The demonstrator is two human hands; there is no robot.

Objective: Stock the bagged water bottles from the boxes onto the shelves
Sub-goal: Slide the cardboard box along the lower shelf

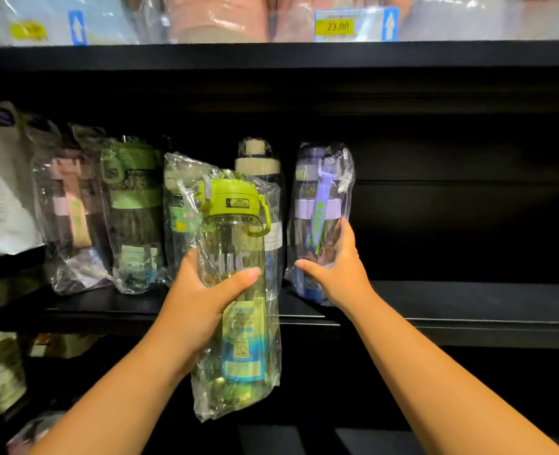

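Between the thumb (245, 274) and the hidden fingers of the left hand (202, 300), in the head view, sits the green-capped bottle (235, 231). It is wrapped in a loose clear bag (265, 372) and held in front of the shelf (468, 300), not yet on it. The thumb lies across the front of the body and the fingers curl round the back, so this hand is clamped on the middle of the bottle. The long axis of the bottle is almost vertical, with the cap up and the base hanging below the fingers, lower than the shelf edge. To the right, the right hand (337, 274) grips the purple bottle (321, 205) low on its body, with the thumb on the left side and the fingers (348, 234) on the right. This bottle stands upright on the shelf, cap up, its strap hanging down the front above the thumb. Left of both hands, other bagged bottles (133, 198) stand in a row. The bottles look empty, so probably light and stiff. The film is likely slippery and may slide over the plastic. A hold round the mid body, through the bag, seems safest, and not by the loose film alone.
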